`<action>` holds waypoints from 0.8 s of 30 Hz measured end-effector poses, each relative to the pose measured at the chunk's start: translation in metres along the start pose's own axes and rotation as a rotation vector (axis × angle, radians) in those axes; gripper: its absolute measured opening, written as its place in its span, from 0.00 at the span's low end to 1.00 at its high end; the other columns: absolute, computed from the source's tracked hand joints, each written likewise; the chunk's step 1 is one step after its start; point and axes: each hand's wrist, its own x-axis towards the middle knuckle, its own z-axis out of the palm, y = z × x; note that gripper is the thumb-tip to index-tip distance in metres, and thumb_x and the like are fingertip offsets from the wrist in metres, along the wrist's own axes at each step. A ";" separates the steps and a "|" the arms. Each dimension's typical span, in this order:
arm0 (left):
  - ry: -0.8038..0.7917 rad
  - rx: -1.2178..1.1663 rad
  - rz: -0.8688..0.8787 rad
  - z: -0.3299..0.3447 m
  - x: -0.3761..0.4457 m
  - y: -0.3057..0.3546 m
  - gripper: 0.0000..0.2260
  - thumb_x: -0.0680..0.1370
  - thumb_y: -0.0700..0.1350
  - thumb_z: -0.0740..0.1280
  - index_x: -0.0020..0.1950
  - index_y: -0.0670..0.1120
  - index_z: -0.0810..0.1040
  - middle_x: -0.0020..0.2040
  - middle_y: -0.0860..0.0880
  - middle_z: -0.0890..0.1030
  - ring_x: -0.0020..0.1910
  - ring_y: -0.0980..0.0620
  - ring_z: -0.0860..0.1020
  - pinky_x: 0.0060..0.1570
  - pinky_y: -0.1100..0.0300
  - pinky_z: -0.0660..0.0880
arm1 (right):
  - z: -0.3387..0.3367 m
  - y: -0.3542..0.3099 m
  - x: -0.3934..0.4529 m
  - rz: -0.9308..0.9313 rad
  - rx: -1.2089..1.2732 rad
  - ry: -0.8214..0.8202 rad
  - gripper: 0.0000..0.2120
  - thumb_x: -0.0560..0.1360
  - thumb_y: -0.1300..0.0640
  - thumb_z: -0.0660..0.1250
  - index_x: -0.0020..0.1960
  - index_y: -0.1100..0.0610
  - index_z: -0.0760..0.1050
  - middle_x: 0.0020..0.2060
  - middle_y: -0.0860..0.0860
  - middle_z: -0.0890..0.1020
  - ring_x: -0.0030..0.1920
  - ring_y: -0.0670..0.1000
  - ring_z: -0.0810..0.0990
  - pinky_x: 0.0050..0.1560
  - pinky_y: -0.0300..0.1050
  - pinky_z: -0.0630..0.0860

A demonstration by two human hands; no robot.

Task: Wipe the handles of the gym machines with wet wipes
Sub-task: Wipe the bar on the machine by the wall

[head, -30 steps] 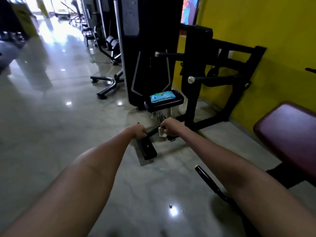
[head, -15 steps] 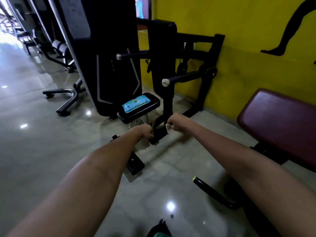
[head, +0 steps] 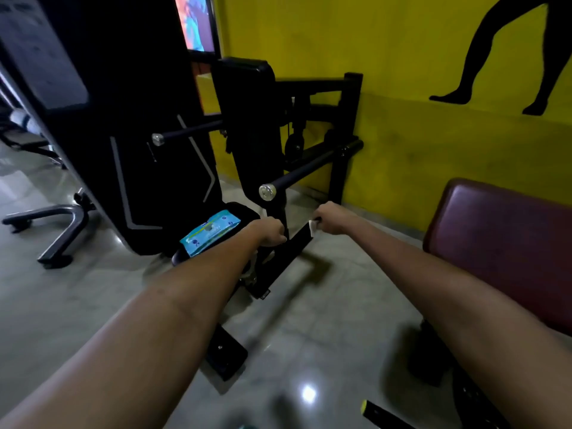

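A black gym machine stands against the yellow wall, with two black handle bars capped in chrome. My right hand pinches a small white wet wipe against the upper end of a black frame bar low on the machine. My left hand is curled round the same bar a little lower. A blue pack of wet wipes lies on the machine's black seat, just left of my left wrist.
A maroon padded bench sits at the right. A black weight stack housing rises at the left, with another machine's curved foot beyond it. A yellow-tipped black bar lies low on the glossy floor.
The view has swung right and closer to the machine. Both hands keep their grip on the black bar, my right hand with the wipe now further up the bar from my left.
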 end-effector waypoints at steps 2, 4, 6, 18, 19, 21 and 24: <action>0.014 0.041 -0.019 -0.002 0.024 0.002 0.16 0.80 0.50 0.60 0.58 0.39 0.76 0.58 0.41 0.77 0.58 0.42 0.75 0.50 0.53 0.71 | -0.001 0.013 0.014 0.013 -0.012 -0.017 0.09 0.75 0.63 0.59 0.41 0.59 0.77 0.40 0.58 0.79 0.41 0.58 0.78 0.38 0.49 0.74; 0.062 0.059 -0.023 -0.007 0.055 0.005 0.16 0.79 0.51 0.60 0.57 0.40 0.76 0.57 0.41 0.78 0.56 0.41 0.76 0.48 0.53 0.71 | -0.002 0.031 0.031 0.049 0.003 -0.021 0.09 0.74 0.63 0.59 0.39 0.56 0.76 0.40 0.57 0.78 0.42 0.57 0.77 0.40 0.50 0.75; 0.133 0.044 0.004 -0.013 0.086 0.008 0.16 0.79 0.52 0.60 0.53 0.40 0.77 0.55 0.41 0.79 0.53 0.41 0.77 0.44 0.55 0.71 | -0.002 0.053 0.050 0.080 0.011 -0.017 0.09 0.74 0.63 0.61 0.46 0.58 0.79 0.45 0.57 0.80 0.46 0.58 0.78 0.45 0.52 0.77; 0.425 -0.080 0.109 -0.073 0.237 0.011 0.14 0.79 0.50 0.60 0.55 0.40 0.74 0.54 0.40 0.79 0.54 0.40 0.77 0.48 0.52 0.72 | -0.045 0.144 0.148 0.235 0.058 0.113 0.11 0.74 0.65 0.61 0.53 0.62 0.79 0.52 0.61 0.81 0.51 0.61 0.77 0.40 0.44 0.67; 0.428 -0.077 0.109 -0.072 0.246 0.013 0.14 0.79 0.50 0.60 0.55 0.40 0.74 0.55 0.40 0.79 0.55 0.40 0.76 0.50 0.52 0.71 | -0.046 0.149 0.154 0.235 0.063 0.113 0.10 0.73 0.65 0.61 0.52 0.62 0.79 0.51 0.61 0.81 0.50 0.61 0.77 0.39 0.43 0.65; 0.437 -0.105 0.108 -0.066 0.260 0.016 0.15 0.78 0.50 0.61 0.58 0.40 0.73 0.58 0.40 0.76 0.58 0.41 0.73 0.55 0.51 0.68 | -0.046 0.155 0.167 0.217 0.075 0.117 0.11 0.74 0.66 0.61 0.53 0.62 0.79 0.51 0.60 0.81 0.51 0.60 0.77 0.39 0.42 0.65; 0.429 -0.192 0.044 -0.064 0.283 0.019 0.21 0.77 0.52 0.63 0.65 0.42 0.69 0.63 0.41 0.72 0.63 0.42 0.70 0.60 0.51 0.66 | -0.044 0.169 0.188 0.180 0.102 0.113 0.13 0.74 0.68 0.61 0.56 0.63 0.78 0.53 0.59 0.81 0.52 0.59 0.78 0.43 0.44 0.70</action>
